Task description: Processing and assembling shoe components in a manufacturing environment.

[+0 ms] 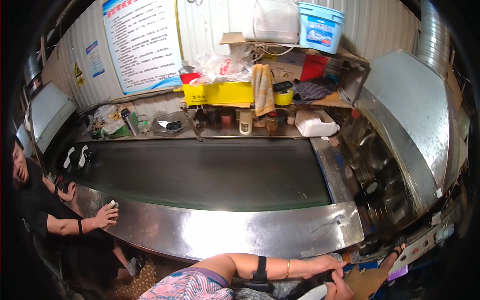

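The left hand [322, 265] and right hand [341, 288], fingers curled, grip a curved black-and-white piece [315, 293], apparently manipulating it, calling next for steadiness.

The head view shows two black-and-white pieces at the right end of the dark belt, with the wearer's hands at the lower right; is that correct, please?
Not quite: the head view shows the two pieces at the left end of the dark belt, with the left hand and right hand at the lower right.
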The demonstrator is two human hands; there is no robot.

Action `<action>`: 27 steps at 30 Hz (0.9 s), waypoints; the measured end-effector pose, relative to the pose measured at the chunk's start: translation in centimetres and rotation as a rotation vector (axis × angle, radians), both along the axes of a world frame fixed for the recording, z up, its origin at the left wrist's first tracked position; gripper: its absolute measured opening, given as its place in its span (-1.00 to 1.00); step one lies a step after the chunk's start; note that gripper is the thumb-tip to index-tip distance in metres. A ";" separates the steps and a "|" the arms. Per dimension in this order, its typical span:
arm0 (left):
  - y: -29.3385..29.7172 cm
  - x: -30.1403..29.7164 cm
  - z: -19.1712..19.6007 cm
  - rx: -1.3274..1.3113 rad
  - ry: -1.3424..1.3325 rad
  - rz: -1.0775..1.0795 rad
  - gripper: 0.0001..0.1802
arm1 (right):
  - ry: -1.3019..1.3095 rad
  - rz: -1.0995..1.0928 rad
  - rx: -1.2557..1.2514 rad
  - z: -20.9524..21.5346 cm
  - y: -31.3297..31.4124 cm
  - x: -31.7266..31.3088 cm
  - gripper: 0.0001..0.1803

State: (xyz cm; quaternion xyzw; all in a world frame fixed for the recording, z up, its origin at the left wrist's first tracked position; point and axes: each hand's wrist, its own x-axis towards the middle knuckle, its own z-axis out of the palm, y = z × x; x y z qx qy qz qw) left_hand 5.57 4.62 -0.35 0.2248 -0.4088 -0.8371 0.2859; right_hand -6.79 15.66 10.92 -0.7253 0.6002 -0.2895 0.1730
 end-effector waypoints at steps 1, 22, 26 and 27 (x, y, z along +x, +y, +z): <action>0.0 -0.3 0.2 0.000 -0.025 0.005 -0.51 | 0.003 0.003 -0.019 -0.2 0.1 -0.3 -0.71; 1.1 0.4 -2.3 -0.848 -0.258 0.395 -0.70 | -0.525 -0.334 0.056 -10.5 0.2 0.2 -0.46; -0.2 1.6 -3.9 -0.803 -0.482 0.139 -0.53 | -0.503 -0.534 0.281 -15.6 4.6 0.7 -0.62; -0.5 1.9 -4.0 -0.697 -0.428 0.118 -0.50 | -0.465 -0.568 0.368 -16.2 5.0 -0.1 -0.62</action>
